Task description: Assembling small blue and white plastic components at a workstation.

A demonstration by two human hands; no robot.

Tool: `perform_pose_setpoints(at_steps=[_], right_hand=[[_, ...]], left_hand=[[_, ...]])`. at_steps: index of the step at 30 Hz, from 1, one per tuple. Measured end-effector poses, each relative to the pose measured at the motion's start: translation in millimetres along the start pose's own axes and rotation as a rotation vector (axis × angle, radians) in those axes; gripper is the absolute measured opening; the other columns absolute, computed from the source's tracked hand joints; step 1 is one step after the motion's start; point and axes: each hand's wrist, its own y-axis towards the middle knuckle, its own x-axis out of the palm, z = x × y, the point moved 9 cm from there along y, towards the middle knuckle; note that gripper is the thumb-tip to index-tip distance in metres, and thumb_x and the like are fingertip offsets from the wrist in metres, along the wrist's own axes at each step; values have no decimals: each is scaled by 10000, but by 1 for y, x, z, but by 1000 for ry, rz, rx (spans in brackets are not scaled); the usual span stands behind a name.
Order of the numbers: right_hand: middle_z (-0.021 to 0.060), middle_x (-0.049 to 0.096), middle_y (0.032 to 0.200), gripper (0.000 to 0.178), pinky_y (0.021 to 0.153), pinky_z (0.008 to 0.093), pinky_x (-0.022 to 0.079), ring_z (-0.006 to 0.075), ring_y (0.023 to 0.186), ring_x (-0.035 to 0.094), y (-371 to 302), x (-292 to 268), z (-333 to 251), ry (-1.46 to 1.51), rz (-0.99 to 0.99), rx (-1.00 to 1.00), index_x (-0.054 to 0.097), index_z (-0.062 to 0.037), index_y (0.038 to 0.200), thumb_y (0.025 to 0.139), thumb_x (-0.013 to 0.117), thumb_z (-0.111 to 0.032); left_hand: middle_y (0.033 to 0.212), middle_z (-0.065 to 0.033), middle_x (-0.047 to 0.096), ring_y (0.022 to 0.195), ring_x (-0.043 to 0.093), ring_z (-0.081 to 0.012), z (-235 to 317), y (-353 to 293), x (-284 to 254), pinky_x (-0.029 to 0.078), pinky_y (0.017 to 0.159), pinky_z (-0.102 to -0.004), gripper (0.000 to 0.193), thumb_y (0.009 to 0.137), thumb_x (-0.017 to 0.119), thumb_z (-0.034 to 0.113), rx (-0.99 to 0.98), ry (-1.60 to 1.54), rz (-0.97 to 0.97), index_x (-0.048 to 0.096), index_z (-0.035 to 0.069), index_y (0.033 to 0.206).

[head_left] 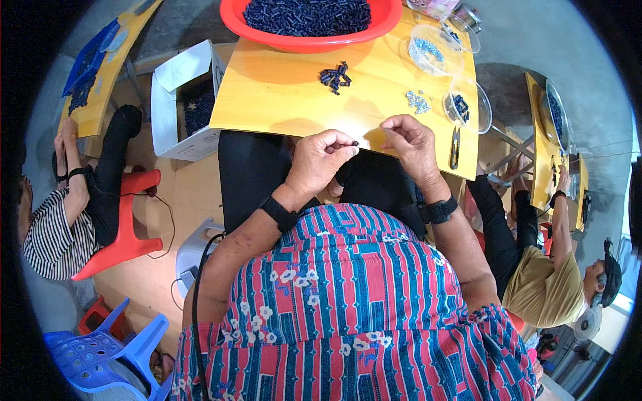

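Observation:
My left hand is closed, thumb and forefinger pinching a small dark cylindrical piece just off the near edge of the yellow table. Across from it, my right hand is also pinched at the fingertips; whatever it holds is too small to make out. Beyond both hands lies a loose pile of dark blue tubular pieces. A scatter of small clear pieces is past my right hand. To its right rest black-handled thread snips and a clear tub with dark pieces in it.
A red basin heaped with dark pieces stands at the far edge. Another clear tub holds small clear parts. A white carton is left of the table. Co-workers sit at both sides; a blue chair stands lower left.

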Motion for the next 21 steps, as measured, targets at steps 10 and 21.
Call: perform_pose_setpoints(at_steps=[10, 21], right_hand=[[40, 632, 874, 74, 665, 241, 511, 113, 727, 611, -4, 43, 3, 180, -230, 39, 601, 16, 972, 899, 603, 4], [39, 568, 751, 119, 627, 243, 442, 132, 664, 539, 4, 45, 17, 363, -210, 93, 614, 10, 985, 902, 535, -23]], left_hand=[[839, 4, 682, 771, 597, -46, -8, 2, 3, 484, 701, -206, 86, 876, 694, 68, -22, -2, -22, 689, 10, 940], [846, 7, 681, 769, 590, -43, -7, 1, 2, 484, 705, -205, 88, 884, 688, 64, -50, 14, -17, 690, 13, 956]])
